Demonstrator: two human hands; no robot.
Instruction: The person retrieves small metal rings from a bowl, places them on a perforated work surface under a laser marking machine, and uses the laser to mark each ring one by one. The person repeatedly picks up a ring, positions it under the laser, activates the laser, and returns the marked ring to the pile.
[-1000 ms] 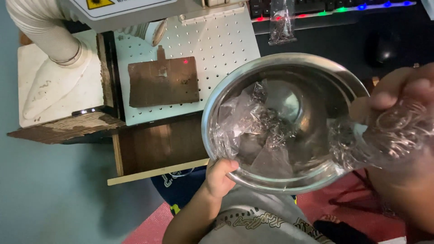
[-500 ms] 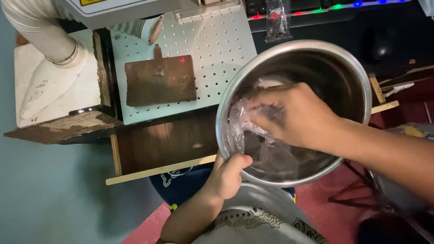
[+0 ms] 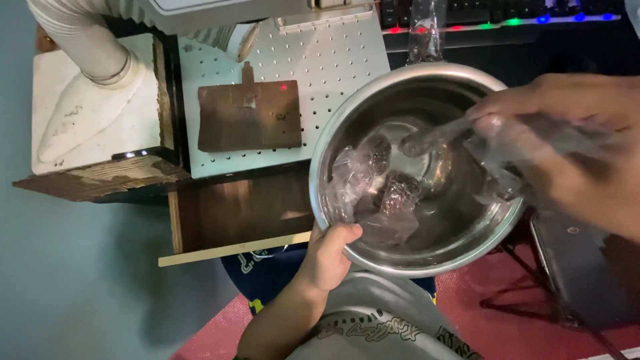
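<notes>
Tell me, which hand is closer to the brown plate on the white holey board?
Left. The left hand grips the bowl rim just below the brown plate; the right hand is across the bowl.

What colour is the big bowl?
The bowl is shiny silver metal, seen best in the head view. The left hand holds its rim.

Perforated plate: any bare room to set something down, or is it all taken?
The perforated plate is bare right of the brown board, up to the steel bowl, and in a strip below the board. Crowded: the bowl holds clear bags, with the right hand over its rim.
</notes>
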